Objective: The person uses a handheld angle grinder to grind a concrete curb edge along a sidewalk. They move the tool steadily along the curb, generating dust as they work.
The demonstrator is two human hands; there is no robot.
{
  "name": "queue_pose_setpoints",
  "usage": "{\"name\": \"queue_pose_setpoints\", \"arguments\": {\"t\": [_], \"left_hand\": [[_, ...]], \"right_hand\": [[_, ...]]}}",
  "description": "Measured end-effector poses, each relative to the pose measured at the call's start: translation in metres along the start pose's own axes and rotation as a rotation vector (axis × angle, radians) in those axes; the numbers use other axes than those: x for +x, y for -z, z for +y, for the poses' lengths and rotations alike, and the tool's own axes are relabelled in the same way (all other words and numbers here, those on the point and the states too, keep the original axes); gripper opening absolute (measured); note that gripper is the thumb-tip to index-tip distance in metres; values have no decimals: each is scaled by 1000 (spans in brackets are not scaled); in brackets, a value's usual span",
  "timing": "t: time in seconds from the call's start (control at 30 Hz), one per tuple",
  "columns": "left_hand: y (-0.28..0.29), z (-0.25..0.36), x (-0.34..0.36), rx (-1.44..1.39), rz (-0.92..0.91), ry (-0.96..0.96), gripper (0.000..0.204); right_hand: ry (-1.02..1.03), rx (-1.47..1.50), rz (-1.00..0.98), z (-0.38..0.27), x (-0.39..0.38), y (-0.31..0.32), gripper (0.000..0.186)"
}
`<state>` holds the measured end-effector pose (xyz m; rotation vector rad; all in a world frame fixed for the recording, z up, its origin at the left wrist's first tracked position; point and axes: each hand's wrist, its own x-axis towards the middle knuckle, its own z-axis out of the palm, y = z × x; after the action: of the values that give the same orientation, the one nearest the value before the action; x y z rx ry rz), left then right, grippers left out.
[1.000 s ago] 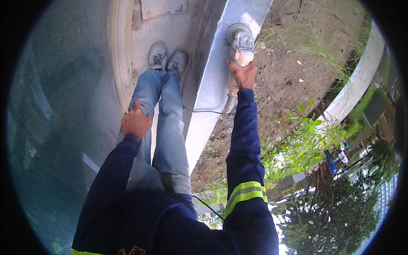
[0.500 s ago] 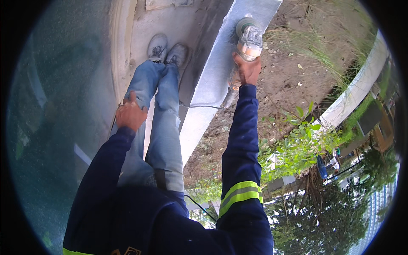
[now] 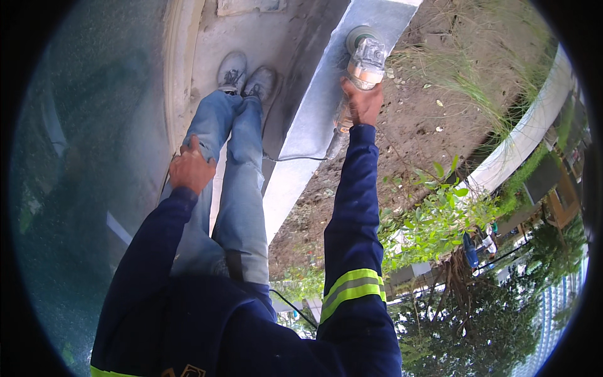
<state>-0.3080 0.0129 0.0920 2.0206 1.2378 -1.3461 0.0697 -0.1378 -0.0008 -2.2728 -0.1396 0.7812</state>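
My right hand (image 3: 364, 102) is closed around the body of a dusty angle grinder (image 3: 366, 61) with a worn orange band. The grinder's round disc (image 3: 360, 39) lies against the pale top of a long narrow ledge (image 3: 317, 110). A dark power cord (image 3: 295, 159) runs from the tool's rear end across the ledge toward my legs. On my left knee, over the blue jeans (image 3: 210, 119), rests my left hand (image 3: 192, 168). One of its fingers stretches forward and the others are partly hidden; it holds no tool.
My dusty shoes (image 3: 259, 81) stand on a narrow concrete strip left of the ledge. Dark glass (image 3: 81, 176) lies along my left. To the right are bare soil (image 3: 414, 119), grass (image 3: 465, 81), a leafy shrub (image 3: 433, 213) and a curved white kerb (image 3: 521, 141).
The grinder and my right hand have shifted very slightly left in the picture, with the disc still against the ledge. My left hand stays on the knee.
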Motion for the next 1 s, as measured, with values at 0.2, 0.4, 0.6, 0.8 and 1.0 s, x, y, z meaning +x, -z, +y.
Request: {"name": "queue_pose_setpoints", "arguments": {"t": [0.2,0.4,0.6,0.8,1.0], "left_hand": [[0,4,0,-20,19,0,81],[-2,6,0,-37,-7,6,81],[0,6,-1,-20,15,-7,81],[0,4,2,-20,6,-1,81],[-4,1,3,-4,-2,-8,80]], "right_hand": [[-34,-46,-84,6,-13,6,74],[-1,-96,-67,-1,-9,-8,75],[-26,-51,-38,-7,4,3,71],[-81,-107,-100,10,-23,-1,71],[-15,-67,-36,3,1,-7,79]]}}
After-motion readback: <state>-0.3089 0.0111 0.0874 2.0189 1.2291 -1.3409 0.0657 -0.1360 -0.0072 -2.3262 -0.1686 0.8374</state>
